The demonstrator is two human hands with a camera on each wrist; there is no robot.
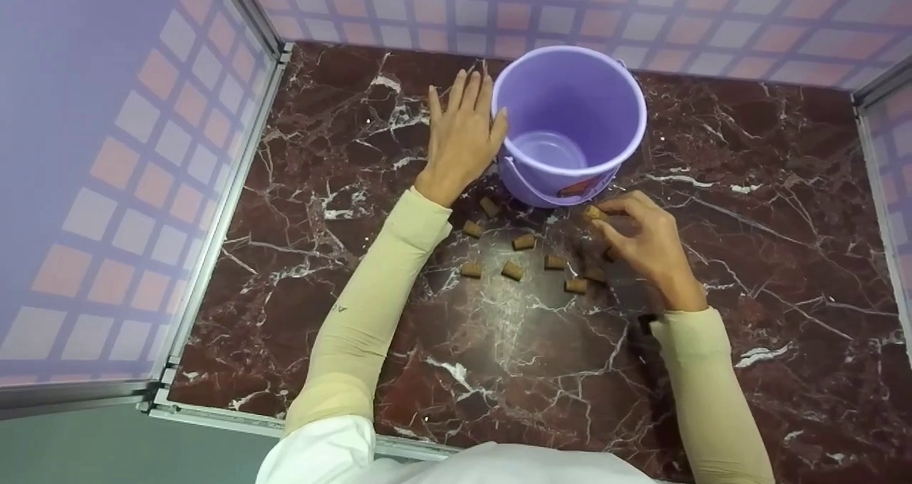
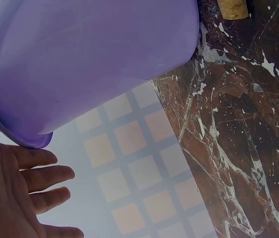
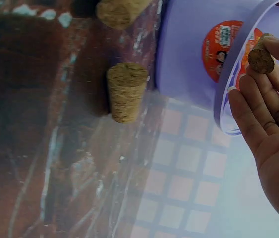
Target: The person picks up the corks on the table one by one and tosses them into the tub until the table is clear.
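Observation:
A purple bucket (image 1: pixel 570 113) stands upright towards the back of the table, its inside bare and its handle hanging down the front. My left hand (image 1: pixel 464 131) lies against the left of its rim, fingers straight and spread, the thumb touching the rim. In the left wrist view those fingers (image 2: pixel 45 176) extend beside the bucket wall (image 2: pixel 89 59). To the bucket's front right, my right hand (image 1: pixel 648 242) pinches a cork (image 3: pixel 261 55) between thumb and fingertips, outside the bucket in the head view. Several tapered corks (image 1: pixel 524 242) lie scattered in front of the bucket.
Dark red marbled tabletop (image 1: pixel 499 356) carries everything. Checked purple panels (image 1: pixel 442 13) rise behind and on both sides, set in metal frames (image 1: pixel 214 220). A red label (image 3: pixel 217 49) is on the bucket's side. Two corks (image 3: pixel 127 91) stand out in the right wrist view.

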